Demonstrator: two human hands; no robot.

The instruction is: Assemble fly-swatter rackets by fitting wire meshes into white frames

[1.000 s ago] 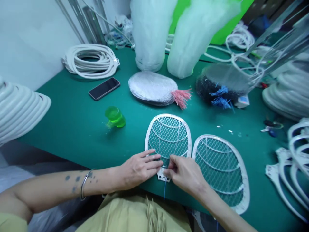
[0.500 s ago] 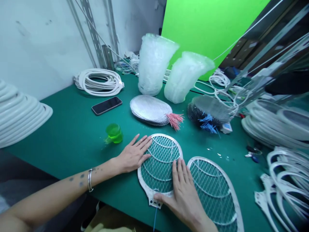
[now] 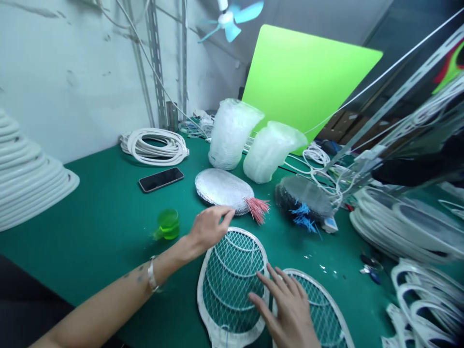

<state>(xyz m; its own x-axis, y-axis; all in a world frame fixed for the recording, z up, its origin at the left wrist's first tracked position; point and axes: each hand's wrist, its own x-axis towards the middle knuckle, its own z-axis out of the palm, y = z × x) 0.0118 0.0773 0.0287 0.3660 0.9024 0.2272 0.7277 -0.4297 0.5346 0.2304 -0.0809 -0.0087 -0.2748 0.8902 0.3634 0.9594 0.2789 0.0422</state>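
- Frame [image 3: 234, 280], white-rimmed with mesh across it, lies flat on the green table [image 3: 101, 261]; its lower end runs off the bottom of my feed. I take all bearings from it.
- Left hand [image 3: 210, 228]: above the frame's far left rim, fingers bent, at the near edge of the silver mesh stack [image 3: 221, 187]. From my end I cannot tell whether the fingertips touch the stack or pinch anything.
- Bracelet [image 3: 152, 274] on that wrist, left of the frame.
- Right hand [image 3: 288, 307]: at the frame's right rim, palm down, fingers spread loosely and gripping nothing. I cannot make out whether a fingertip touches the frame.
- Second frame [image 3: 326, 309]: just right of the frame, same white rim and mesh, partly hidden from me by the right hand.
- Silver mesh stack lies flat just beyond the frame's far rim, red strands [image 3: 258, 209] splaying from its right end.
- Dark mesh stack [image 3: 302, 191]: beyond the frame and to the right, blue strands [image 3: 304, 217] on its near side.
- Translucent green piece [image 3: 168, 223]: left of the frame; I cannot say what it is.
- Phone [image 3: 161, 180]: farther off, beyond the frame to the left, screen dark.
- Wrapped bundles [image 3: 234, 137]: two, standing well beyond the frame, the right one leaning.
- Keys [image 3: 371, 268]: well right of the frame.
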